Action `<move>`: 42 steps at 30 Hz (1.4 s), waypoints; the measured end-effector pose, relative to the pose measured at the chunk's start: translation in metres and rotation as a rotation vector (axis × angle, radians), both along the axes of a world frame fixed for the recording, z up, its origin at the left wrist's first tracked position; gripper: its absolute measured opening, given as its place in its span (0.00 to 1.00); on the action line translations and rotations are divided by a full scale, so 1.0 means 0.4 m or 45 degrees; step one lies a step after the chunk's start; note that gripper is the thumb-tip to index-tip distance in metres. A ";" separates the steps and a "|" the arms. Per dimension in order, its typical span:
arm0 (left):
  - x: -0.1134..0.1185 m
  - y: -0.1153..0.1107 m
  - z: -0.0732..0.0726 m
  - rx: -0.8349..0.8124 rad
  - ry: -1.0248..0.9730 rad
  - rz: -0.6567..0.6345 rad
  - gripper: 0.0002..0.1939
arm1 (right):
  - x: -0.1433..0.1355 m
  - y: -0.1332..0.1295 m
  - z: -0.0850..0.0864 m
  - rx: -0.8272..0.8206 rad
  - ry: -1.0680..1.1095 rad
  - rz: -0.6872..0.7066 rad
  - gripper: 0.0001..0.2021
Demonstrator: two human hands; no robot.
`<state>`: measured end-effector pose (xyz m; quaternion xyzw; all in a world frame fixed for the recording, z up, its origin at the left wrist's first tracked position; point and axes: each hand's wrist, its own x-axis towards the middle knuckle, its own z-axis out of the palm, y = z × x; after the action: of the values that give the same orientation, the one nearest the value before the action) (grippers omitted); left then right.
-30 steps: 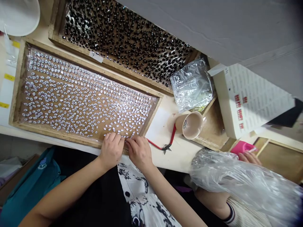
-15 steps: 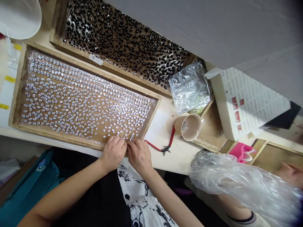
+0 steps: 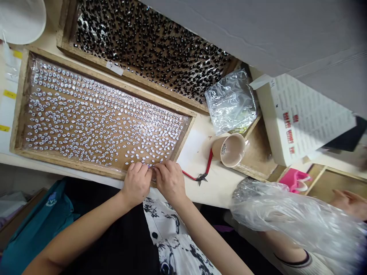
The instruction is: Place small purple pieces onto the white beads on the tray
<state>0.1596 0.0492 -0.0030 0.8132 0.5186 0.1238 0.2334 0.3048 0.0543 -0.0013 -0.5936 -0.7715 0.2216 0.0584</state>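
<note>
My left hand [image 3: 136, 184] and my right hand [image 3: 171, 182] meet at the front edge of a shallow wooden tray [image 3: 71, 163]. Both are closed with fingertips pinched together. A tiny purplish bit shows between them, too small to name. Inside the tray, under clear film, lie many small white leaf-shaped pieces [image 3: 94, 118], most with a dark spot; those at the far side run in neat rows. Right of my right hand lie red-handled cutters [image 3: 202, 177], partly behind a beige paper cup [image 3: 229, 150] holding small dark bits.
Behind stands another wooden tray [image 3: 127, 74] of black pieces. A clear plastic bag [image 3: 231, 101], a white box [image 3: 298, 118] and a pink object [image 3: 294, 179] are to the right. A co-worker's hand [image 3: 348, 202] and plastic-covered arm are there too. A white bowl [image 3: 21, 23] sits far left.
My fingertips have drawn slightly apart, and a purplish bit now shows between them. The view has shifted a little. The co-worker's hand has moved slightly left.
</note>
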 end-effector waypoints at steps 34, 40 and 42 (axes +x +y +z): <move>-0.013 0.018 0.006 0.228 0.069 -0.110 0.07 | 0.031 -0.018 -0.001 0.150 -0.078 -0.185 0.06; -0.005 0.021 0.003 0.192 0.103 -0.062 0.09 | 0.013 -0.007 -0.014 0.091 -0.112 -0.181 0.08; -0.004 0.021 0.003 0.187 0.106 -0.053 0.09 | 0.014 -0.004 -0.012 0.088 -0.107 -0.175 0.08</move>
<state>0.1580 0.0578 -0.0018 0.8431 0.5003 0.1228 0.1539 0.3105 0.0526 -0.0059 -0.6514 -0.7379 0.1653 0.0616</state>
